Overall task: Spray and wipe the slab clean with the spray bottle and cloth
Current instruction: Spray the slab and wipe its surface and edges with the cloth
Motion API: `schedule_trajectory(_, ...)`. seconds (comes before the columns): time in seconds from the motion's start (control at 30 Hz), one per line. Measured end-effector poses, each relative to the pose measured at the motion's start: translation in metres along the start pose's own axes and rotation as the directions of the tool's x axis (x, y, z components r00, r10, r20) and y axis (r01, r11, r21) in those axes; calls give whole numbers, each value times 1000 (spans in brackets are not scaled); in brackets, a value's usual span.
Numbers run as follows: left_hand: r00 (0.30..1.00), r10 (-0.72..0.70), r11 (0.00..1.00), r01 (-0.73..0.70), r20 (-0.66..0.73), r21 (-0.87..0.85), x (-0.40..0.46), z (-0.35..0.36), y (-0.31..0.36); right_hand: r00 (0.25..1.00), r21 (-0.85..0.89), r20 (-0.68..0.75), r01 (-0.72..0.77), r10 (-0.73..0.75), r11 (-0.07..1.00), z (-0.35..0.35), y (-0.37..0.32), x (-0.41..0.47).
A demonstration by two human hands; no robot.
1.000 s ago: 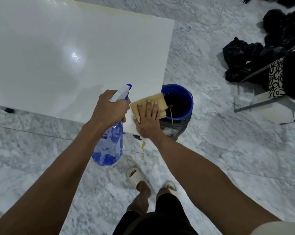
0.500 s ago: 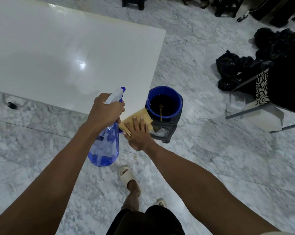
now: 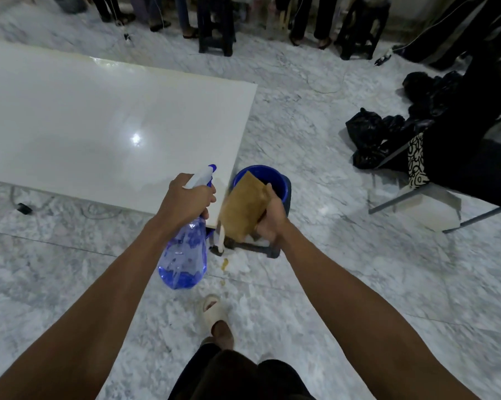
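Head view: one glossy white rectangular slab (image 3: 105,125) lies flat above a grey-veined marble floor (image 3: 358,269). The left hand (image 3: 187,202) clenches the neck of one translucent blue plastic spray bottle (image 3: 184,255), whose white nozzle points toward the slab's near right corner. The right hand (image 3: 270,216) grasps one tan, soft folded cloth (image 3: 243,207), held tilted in the air just off that corner. Half a second ago the cloth lay flat on the corner under straight fingers; it has since been lifted clear. One round blue bucket (image 3: 283,183) sits behind the cloth on a dark stool. One pale sandal (image 3: 213,308) shows below.
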State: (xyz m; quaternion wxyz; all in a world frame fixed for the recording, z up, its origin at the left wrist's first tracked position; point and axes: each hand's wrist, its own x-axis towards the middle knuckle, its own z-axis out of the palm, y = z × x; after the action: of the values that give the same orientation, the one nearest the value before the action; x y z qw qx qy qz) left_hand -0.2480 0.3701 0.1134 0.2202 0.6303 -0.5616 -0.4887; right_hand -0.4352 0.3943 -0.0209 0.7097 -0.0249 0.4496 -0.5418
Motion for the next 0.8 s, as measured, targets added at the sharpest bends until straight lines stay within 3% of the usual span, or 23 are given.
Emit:
schedule_trajectory(0.13, 999, 18, 1000, -19, 50, 13, 33, 4, 26, 995, 77, 20, 101, -103, 992, 18, -44, 20)
schedule_trajectory(0.37, 994, 50, 997, -55, 101, 52, 105, 3, 65, 966, 29, 59, 249, -250, 968, 51, -111, 60)
schedule_trajectory(0.53, 983, 30, 993, -50, 178, 105, 148, 13, 87, 962, 11, 13, 274, -274, 962, 69, -148, 90)
schedule_trajectory(0.8, 988, -89, 990, 74, 126, 120, 235, 50, 123, 975, 26, 3, 221, -222, 975, 70, -217, 161)
